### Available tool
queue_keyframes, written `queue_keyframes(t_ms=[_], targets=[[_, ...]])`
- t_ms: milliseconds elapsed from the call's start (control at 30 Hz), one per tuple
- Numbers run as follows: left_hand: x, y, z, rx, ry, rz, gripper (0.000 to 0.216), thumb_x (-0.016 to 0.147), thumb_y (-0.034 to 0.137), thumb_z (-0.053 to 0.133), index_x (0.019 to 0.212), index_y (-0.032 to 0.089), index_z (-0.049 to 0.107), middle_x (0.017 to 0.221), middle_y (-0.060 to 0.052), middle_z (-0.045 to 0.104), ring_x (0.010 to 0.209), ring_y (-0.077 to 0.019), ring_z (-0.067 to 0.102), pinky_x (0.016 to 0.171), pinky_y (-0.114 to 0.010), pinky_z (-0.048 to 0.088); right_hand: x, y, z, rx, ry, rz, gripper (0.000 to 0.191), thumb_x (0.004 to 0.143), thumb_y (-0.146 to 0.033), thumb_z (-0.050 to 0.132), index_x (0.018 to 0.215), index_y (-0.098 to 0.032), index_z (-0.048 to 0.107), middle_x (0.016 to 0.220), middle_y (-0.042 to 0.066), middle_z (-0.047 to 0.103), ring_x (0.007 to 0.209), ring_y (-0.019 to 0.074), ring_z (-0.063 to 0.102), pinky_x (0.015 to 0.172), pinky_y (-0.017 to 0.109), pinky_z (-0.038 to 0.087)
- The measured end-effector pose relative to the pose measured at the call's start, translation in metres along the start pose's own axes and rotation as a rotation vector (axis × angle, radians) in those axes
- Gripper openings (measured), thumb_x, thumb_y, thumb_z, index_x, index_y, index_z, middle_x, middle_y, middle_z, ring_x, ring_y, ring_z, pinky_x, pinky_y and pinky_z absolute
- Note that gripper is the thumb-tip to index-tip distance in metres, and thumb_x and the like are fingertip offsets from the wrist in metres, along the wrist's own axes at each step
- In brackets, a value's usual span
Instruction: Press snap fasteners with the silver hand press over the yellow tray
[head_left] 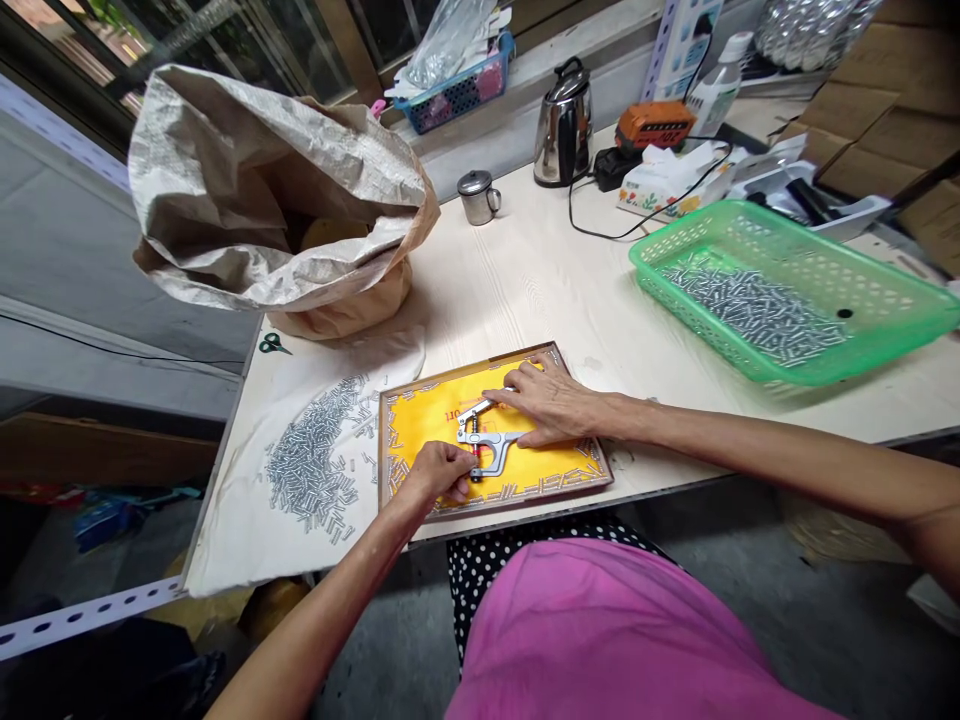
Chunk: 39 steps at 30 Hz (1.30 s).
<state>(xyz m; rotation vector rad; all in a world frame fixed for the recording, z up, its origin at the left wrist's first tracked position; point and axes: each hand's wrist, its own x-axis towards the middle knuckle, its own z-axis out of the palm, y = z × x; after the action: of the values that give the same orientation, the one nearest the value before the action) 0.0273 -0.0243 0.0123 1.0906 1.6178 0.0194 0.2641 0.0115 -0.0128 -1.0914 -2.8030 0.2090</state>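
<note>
Indoors, a pale desk [517, 270] stands by a window [300, 50]; right hand [553, 402] grips pliers [492, 440], left hand [435, 472] pinched together at their tip.

Red "ort" legible on yellow tray floor [420, 425], rest unclear; mkgs on orange unit [654, 124] too blurry

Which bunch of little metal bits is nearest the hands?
The bits along the edges of the tray, under the left hand and right hand. The pile on the cloth and the heap in the green basket lie farther off.
</note>
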Motion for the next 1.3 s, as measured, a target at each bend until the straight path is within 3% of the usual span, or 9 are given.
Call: queue_keyframes(t_ms=[233,333,400,533,767,867,967,1067,1300], targets=[[-0.007,0.003,0.003,0.126,0.047,-0.019,0.030,0.089,0.024,0.057,0.061,0.016,0.055,0.045,0.002,0.055,0.039,-0.0105,0.052,0.050,-0.024,0.044,-0.006,-0.001,0.005,0.072,0.087,0.001,0.065,0.083,-0.051,0.062,0.137,-0.018,0.049,0.119,0.016,0.055,0.104,0.0303,0.043,0.092,0.048,0.027],[-0.014,0.003,0.007,0.410,0.301,0.211,0.023,0.088,0.031,0.062,0.071,0.015,0.063,0.069,-0.004,0.066,0.060,-0.0158,0.062,0.061,-0.027,0.048,-0.008,-0.003,0.009,0.105,0.115,-0.005,0.062,0.084,-0.045,0.062,0.137,-0.015,0.049,0.117,0.016,0.056,0.103,0.0295,0.043,0.091,0.047,0.029],[-0.016,0.006,0.013,0.609,0.499,0.454,0.019,0.085,0.033,0.067,0.092,0.016,0.067,0.095,-0.008,0.069,0.083,-0.0207,0.065,0.075,-0.032,0.050,-0.010,-0.006,0.011,0.120,0.144,-0.015,0.058,0.086,-0.038,0.061,0.137,-0.013,0.048,0.115,0.016,0.056,0.102,0.0283,0.043,0.089,0.045,0.031],[-0.012,0.020,0.027,0.916,0.553,0.729,0.057,0.078,0.036,0.076,0.127,0.016,0.055,0.128,-0.013,0.060,0.116,-0.0292,0.054,0.092,-0.039,0.048,-0.010,-0.018,0.010,0.151,0.214,-0.021,0.055,0.087,-0.029,0.062,0.137,-0.012,0.046,0.115,0.016,0.056,0.101,0.0265,0.043,0.087,0.042,0.035],[-0.004,0.035,0.035,1.135,0.536,0.674,0.060,0.078,0.039,0.072,0.127,0.011,0.054,0.117,-0.014,0.065,0.106,-0.0307,0.056,0.087,-0.043,0.046,-0.015,-0.031,0.002,-0.012,0.156,0.085,0.072,0.082,-0.034,0.068,0.142,-0.007,0.037,0.115,0.017,0.057,0.100,0.0288,0.046,0.084,0.042,0.038],[-0.006,0.033,0.034,1.157,0.559,0.654,0.060,0.078,0.036,0.070,0.130,0.012,0.053,0.118,-0.014,0.065,0.106,-0.0303,0.057,0.089,-0.042,0.045,-0.015,-0.035,0.006,-0.112,0.127,0.135,0.053,0.087,-0.033,0.061,0.130,-0.005,0.048,0.109,0.016,0.059,0.097,0.0287,0.048,0.082,0.041,0.037],[-0.007,0.031,0.034,1.159,0.555,0.641,0.054,0.081,0.034,0.068,0.129,0.013,0.053,0.120,-0.014,0.064,0.108,-0.0287,0.057,0.091,-0.039,0.046,-0.011,-0.038,0.013,-0.204,0.159,0.173,0.032,0.094,-0.018,0.044,0.122,-0.006,0.053,0.101,0.014,0.061,0.091,0.0264,0.049,0.078,0.038,0.036],[-0.007,0.031,0.033,1.133,0.564,0.639,0.047,0.086,0.034,0.064,0.126,0.013,0.054,0.120,-0.013,0.065,0.107,-0.0274,0.057,0.090,-0.037,0.047,-0.005,-0.037,0.019,-0.252,0.179,0.159,0.028,0.096,-0.009,0.035,0.112,-0.009,0.058,0.096,0.013,0.062,0.088,0.0251,0.050,0.074,0.037,0.036],[-0.008,0.030,0.031,1.084,0.519,0.597,0.017,0.091,0.031,0.058,0.099,0.017,0.063,0.102,-0.012,0.069,0.103,-0.0278,0.059,0.082,-0.035,0.048,-0.004,-0.027,0.015,-0.150,0.101,0.007,0.023,0.096,-0.008,0.039,0.097,-0.013,0.061,0.086,0.010,0.062,0.082,0.0220,0.052,0.071,0.035,0.037]])
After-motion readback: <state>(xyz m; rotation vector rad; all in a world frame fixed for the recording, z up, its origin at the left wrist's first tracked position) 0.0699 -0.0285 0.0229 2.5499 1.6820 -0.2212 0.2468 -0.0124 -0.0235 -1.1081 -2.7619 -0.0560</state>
